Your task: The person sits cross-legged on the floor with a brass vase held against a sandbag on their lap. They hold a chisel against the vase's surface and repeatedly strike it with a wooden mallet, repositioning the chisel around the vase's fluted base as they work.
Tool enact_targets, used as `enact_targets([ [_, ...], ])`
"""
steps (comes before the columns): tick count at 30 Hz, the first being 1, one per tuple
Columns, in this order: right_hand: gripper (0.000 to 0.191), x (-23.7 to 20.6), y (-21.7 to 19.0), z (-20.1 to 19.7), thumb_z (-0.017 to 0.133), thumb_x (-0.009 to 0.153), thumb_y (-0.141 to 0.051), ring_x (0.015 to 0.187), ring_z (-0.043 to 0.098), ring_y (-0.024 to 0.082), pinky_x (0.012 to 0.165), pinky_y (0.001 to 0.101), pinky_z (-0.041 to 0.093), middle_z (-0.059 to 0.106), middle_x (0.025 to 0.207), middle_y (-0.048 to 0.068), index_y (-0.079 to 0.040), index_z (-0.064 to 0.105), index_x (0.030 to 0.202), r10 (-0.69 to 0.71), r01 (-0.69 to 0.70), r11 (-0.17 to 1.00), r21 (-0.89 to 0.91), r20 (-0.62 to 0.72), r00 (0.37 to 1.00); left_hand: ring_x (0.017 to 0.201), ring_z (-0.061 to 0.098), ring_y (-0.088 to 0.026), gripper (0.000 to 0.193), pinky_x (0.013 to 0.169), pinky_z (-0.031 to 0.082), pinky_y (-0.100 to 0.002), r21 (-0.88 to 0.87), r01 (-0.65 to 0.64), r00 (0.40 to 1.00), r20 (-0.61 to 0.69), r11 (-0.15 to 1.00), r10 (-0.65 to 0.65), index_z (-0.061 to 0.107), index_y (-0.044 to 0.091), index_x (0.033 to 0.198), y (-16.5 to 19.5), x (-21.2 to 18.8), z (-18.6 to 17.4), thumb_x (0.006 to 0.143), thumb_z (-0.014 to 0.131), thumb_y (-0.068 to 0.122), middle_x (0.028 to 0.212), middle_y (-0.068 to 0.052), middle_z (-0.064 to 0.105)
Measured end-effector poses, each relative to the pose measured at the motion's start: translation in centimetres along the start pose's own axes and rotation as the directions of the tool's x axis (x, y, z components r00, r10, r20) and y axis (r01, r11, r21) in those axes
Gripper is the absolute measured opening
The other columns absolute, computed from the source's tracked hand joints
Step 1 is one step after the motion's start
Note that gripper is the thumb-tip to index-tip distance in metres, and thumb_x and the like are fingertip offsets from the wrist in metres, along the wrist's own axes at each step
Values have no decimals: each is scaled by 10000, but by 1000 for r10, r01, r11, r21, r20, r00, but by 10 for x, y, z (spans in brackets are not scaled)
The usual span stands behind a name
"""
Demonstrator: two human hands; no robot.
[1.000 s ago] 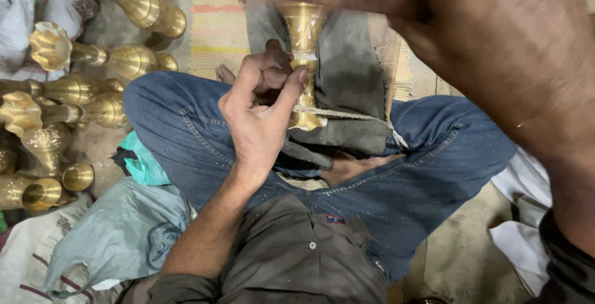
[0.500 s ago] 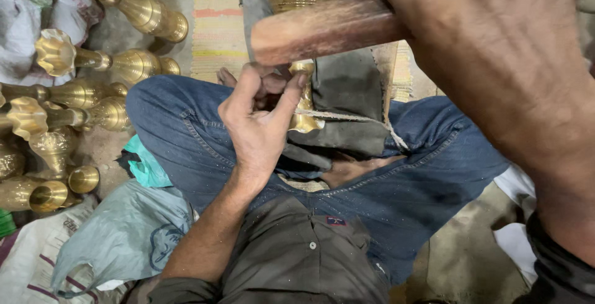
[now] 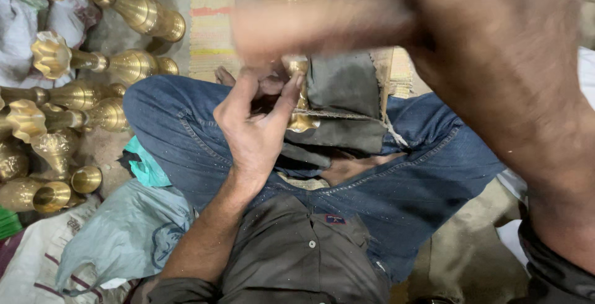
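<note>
brass vases (image 3: 118,65) lie heaped on the floor at left. left hand (image 3: 257,127) pinches the stem of a brass vase (image 3: 299,90) upright over the lap; right hand (image 3: 496,50) is closed around a blurred wooden handle (image 3: 322,25).

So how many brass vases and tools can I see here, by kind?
Piled brass vases lying at left: about 7, overlapping
Upright brass vase held by the left hand: 1
Blurred wooden tool in the right hand: 1
Total: about 9
</note>
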State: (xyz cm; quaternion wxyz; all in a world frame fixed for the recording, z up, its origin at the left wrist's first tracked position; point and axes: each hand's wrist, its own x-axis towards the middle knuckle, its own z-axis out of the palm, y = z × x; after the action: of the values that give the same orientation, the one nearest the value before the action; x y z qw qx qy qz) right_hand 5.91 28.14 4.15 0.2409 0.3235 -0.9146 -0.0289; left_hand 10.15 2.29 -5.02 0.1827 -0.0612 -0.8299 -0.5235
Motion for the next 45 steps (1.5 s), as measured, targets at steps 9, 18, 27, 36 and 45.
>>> enact_targets([
  [9,218,-3,-6,7,786,1003,-166,897,647,226,788,370,490,641,987,66,-47,642,1115,70,-77,985,155,51,996,757,696,-40,259,727,546,-188,6,-7,1000,15,1000,7,573,-10,998,-1,-2,1,997,832,-4,832,-65,770],
  [18,131,-5,-7,4,714,1032,-141,918,631,198,839,334,487,630,967,42,-70,630,1103,40,-40,999,-10,12,999,760,719,-76,220,708,557,-230,75,-43,999,23,996,42,664,-17,1076,1,-1,2,936,833,-17,843,-66,751],
  [27,132,-18,-7,13,731,1062,-120,957,630,205,861,350,472,629,976,63,-53,631,1116,132,-133,978,162,20,991,778,697,-71,243,703,564,-213,92,-58,998,14,994,57,675,-4,1123,0,-5,4,953,849,5,874,-47,725],
  [36,137,-34,-7,24,716,1004,-157,883,610,159,859,326,458,620,976,25,-97,593,1015,90,-90,996,-8,24,996,804,712,-106,276,723,572,-256,147,-246,969,70,958,238,679,-4,1122,-4,-4,1,906,850,3,906,-96,721],
  [45,188,-45,-4,21,736,967,-182,923,602,179,845,324,446,616,994,33,-90,593,1045,147,-148,989,8,52,988,768,696,-90,238,685,551,-255,92,-123,990,80,988,115,667,-15,1085,1,-1,3,945,857,8,894,-70,725],
])
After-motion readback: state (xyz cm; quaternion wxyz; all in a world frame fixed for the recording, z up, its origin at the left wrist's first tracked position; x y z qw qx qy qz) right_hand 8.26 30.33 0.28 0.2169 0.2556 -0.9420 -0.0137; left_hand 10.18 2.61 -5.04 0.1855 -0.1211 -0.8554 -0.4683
